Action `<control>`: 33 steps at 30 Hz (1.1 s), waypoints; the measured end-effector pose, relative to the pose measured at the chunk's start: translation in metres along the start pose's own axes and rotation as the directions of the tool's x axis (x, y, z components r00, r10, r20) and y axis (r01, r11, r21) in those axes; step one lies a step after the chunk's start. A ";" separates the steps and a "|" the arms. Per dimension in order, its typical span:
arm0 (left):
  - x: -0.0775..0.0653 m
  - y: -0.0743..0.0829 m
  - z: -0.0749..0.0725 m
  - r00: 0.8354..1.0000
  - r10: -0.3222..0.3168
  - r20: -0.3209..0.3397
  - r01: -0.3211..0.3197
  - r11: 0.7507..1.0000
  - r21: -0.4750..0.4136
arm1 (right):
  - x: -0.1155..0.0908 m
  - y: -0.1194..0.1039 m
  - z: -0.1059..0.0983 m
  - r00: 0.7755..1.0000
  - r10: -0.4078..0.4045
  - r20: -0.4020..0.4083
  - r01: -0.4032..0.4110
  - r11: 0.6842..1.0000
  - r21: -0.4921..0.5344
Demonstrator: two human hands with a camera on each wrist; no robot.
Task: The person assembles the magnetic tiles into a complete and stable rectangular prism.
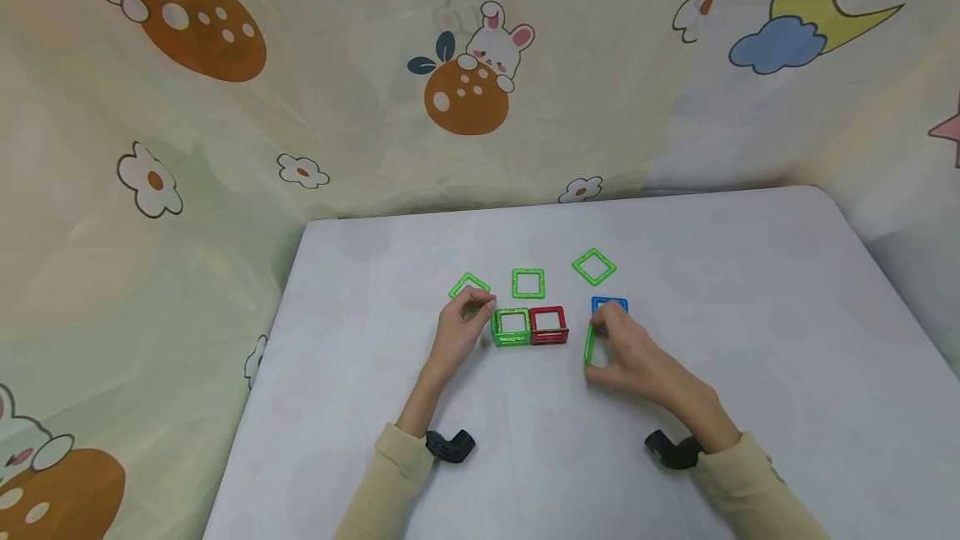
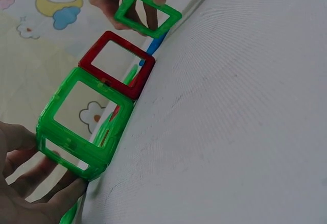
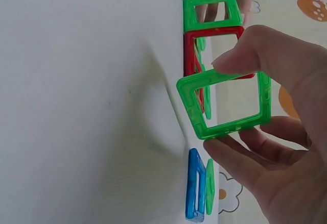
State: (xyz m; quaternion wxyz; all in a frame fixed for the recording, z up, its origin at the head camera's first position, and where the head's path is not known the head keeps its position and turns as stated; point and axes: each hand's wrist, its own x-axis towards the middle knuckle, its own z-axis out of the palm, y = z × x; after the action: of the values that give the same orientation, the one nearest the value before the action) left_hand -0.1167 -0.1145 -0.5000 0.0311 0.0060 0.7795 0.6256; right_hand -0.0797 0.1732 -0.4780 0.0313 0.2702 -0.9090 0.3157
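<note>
Green and red magnetic tiles stand joined upright on the table, the green tile at the left and the red tile at the right. Around the outer left side of the green part, my left hand holds it with thumb and fingertips at its edges. My right hand pinches a loose square green tile by opposite edges, upright, to the right of the red one and apart from it. A blue tile lies just beyond the right hand, partly covered by its fingers.
Behind the joined tiles lie more green square tiles: one in the middle, a turned one at right, and another half behind the left hand. The white table meets a patterned cloth at its back edge.
</note>
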 end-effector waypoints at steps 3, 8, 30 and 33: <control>-0.004 0.011 0.000 1.000 -0.001 0.005 0.001 1.000 -0.004 | 0.004 0.003 -0.001 0.999 -0.034 -0.025 0.035 0.999 0.023; -0.011 0.024 -0.001 1.000 0.028 0.003 -0.028 1.000 -0.010 | 0.012 0.006 -0.002 0.998 -0.059 -0.031 0.061 0.996 0.068; -0.011 0.026 -0.001 1.000 0.024 0.011 -0.024 0.999 -0.025 | 0.037 0.016 -0.002 0.997 -0.027 0.073 0.017 0.990 0.139; -0.011 0.027 -0.001 1.000 0.023 0.013 -0.023 0.999 -0.023 | 0.040 0.017 -0.003 0.996 -0.018 0.091 0.007 0.992 0.129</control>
State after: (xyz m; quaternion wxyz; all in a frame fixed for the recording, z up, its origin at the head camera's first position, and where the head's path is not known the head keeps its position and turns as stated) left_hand -0.1066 -0.1104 -0.4726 0.0292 0.0187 0.7719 0.6347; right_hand -0.1230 0.1666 -0.4759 -0.0259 0.2916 -0.8855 0.3608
